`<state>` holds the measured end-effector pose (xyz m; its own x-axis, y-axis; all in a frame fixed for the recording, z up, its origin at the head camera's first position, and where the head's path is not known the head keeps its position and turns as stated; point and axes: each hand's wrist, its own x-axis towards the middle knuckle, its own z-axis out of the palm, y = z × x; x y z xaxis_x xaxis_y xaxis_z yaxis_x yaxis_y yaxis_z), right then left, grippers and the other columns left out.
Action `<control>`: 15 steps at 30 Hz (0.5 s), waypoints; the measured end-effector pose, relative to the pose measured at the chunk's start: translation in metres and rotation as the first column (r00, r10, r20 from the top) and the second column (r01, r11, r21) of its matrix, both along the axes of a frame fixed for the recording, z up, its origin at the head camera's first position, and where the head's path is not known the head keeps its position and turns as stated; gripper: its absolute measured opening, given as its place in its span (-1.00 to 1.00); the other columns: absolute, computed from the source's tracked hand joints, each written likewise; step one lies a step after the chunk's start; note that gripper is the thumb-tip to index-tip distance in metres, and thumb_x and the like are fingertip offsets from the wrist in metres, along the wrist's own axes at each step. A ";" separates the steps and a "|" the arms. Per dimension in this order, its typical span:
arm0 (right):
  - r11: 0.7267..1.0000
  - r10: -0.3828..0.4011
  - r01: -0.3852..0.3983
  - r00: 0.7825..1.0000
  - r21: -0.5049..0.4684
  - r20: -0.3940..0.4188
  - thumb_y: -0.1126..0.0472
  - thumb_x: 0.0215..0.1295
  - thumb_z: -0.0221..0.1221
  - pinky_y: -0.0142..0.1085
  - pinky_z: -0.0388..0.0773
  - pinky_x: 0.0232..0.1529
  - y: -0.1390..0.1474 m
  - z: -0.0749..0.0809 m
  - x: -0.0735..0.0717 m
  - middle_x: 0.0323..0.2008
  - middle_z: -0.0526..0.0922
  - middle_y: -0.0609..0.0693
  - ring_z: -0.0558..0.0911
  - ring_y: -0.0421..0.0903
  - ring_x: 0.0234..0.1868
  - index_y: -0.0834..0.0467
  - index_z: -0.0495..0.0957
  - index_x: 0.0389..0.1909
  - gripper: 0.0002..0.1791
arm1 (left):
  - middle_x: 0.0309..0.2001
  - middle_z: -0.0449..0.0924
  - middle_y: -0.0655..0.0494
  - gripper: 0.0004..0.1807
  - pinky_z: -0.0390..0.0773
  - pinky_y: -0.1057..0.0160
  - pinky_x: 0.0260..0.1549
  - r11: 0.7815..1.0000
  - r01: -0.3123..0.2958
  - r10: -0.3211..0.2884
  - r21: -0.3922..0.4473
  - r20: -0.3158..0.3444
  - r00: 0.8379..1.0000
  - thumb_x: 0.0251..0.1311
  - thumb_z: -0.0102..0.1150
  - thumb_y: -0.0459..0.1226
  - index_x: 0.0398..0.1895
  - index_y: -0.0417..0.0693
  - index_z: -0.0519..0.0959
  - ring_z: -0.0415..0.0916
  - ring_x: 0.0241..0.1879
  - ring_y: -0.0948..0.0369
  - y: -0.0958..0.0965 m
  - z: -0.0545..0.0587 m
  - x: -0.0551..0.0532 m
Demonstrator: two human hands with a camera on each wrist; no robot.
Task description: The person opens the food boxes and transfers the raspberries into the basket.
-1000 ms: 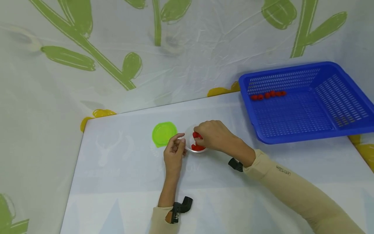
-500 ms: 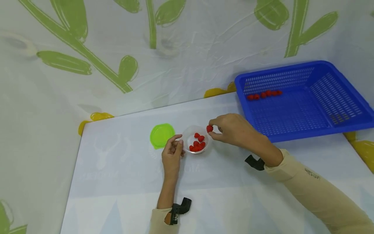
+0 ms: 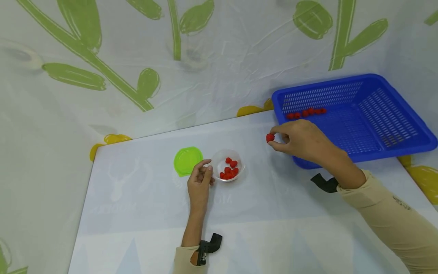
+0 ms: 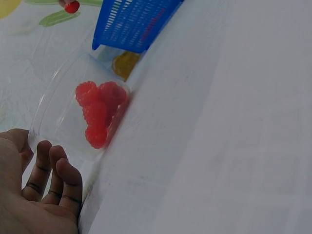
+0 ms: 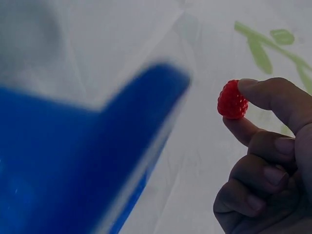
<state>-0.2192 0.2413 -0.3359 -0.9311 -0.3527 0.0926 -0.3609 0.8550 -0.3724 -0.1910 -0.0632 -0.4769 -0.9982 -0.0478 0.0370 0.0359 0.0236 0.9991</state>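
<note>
In the head view a clear plastic tub (image 3: 227, 151) stands on the table with several raspberries (image 4: 95, 112) in it. My left hand (image 3: 199, 185) is at the tub's left side, its loosely bent fingers right at the wall and rim. Between thumb and forefinger my right hand (image 3: 304, 140) pinches one raspberry (image 5: 232, 100), while its other fingers are curled into the palm. This hand is up in the air to the right of the tub, overlapping the near left corner of the blue basket (image 3: 345, 158). A bright green lid (image 3: 187, 160) lies just left of the tub.
More raspberries (image 3: 305, 113) sit in a row along the basket's back left side. The basket takes up the right rear of the white table (image 3: 143, 213). Behind the table hangs a white sheet (image 3: 239, 57) printed with green leaves.
My right hand has come out of the tub with a raspberry and moved right toward the basket. My left hand stays beside the tub. The head view has shifted slightly.
</note>
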 end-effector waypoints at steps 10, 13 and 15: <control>0.996 -0.079 0.080 0.996 0.038 -0.031 0.12 0.18 0.43 -0.32 0.27 -0.63 0.048 0.011 -0.007 -0.64 0.43 -0.12 0.33 -0.17 -0.64 0.16 0.74 -0.13 -0.72 | -0.28 0.50 -0.19 -0.71 0.60 0.29 -0.37 1.000 0.000 0.000 -0.013 0.002 1.000 0.44 0.14 -0.27 0.14 -0.16 0.57 0.47 -0.42 -0.10 0.004 0.016 0.004; 0.990 -0.131 0.130 0.991 0.060 0.020 0.10 0.19 0.42 -0.29 0.25 -0.62 0.062 0.016 -0.012 -0.64 0.43 -0.09 0.35 -0.12 -0.62 0.17 0.74 -0.12 -0.70 | -0.29 0.51 -0.13 -0.71 0.60 0.27 -0.37 1.000 -0.003 0.003 -0.013 0.006 1.000 0.43 0.15 -0.27 0.14 -0.15 0.58 0.46 -0.41 -0.15 0.004 0.016 0.005; 0.986 -0.156 0.153 0.987 0.073 0.034 0.10 0.20 0.41 -0.28 0.25 -0.61 0.071 0.017 -0.015 -0.64 0.41 -0.08 0.36 -0.11 -0.60 0.16 0.74 -0.13 -0.71 | -0.30 0.51 -0.03 -0.72 0.61 0.27 -0.36 1.000 -0.006 0.007 -0.017 0.013 1.000 0.43 0.15 -0.26 0.14 -0.12 0.58 0.46 -0.40 -0.17 0.003 0.016 0.005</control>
<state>-0.2341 0.3121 -0.3187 -0.9774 -0.2086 0.0349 -0.2086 0.9237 -0.3213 -0.1860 -0.0602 -0.4613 -0.9982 -0.0539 0.0246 0.0224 0.0408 0.9989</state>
